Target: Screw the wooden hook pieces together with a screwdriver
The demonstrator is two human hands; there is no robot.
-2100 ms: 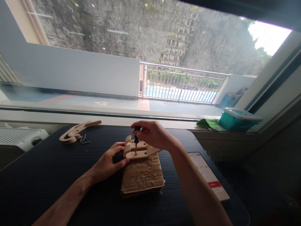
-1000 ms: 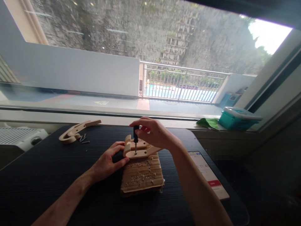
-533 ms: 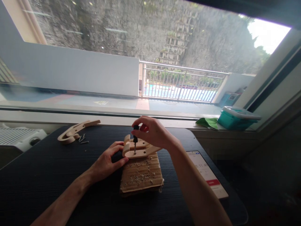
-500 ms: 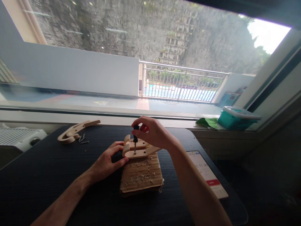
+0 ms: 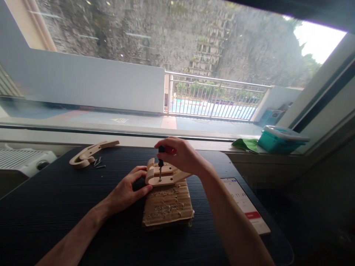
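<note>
My right hand (image 5: 181, 154) is closed around the black handle of a screwdriver (image 5: 161, 162), held upright. Its tip meets a screw hole near the rounded end of a pale wooden coat hook (image 5: 168, 180). This hook lies on a corrugated cardboard block (image 5: 168, 208) pitted with small holes. Just behind it rests a second wooden hook (image 5: 167, 169), partly hidden by my right hand. My left hand (image 5: 127, 190) steadies the curled ends of the hooks from the left, thumb at the near side and fingers at the far side.
On the dark table (image 5: 69, 207), loose curved wooden hooks (image 5: 95, 148) lie at the back left beside several screws (image 5: 98, 162). A phone (image 5: 246, 205) with a timer lies at the right. A teal box (image 5: 280, 140) and green cloth (image 5: 245, 145) sit on the windowsill.
The view has shifted very slightly. Both hands, the screwdriver and the hooks keep nearly the same positions relative to each other.
</note>
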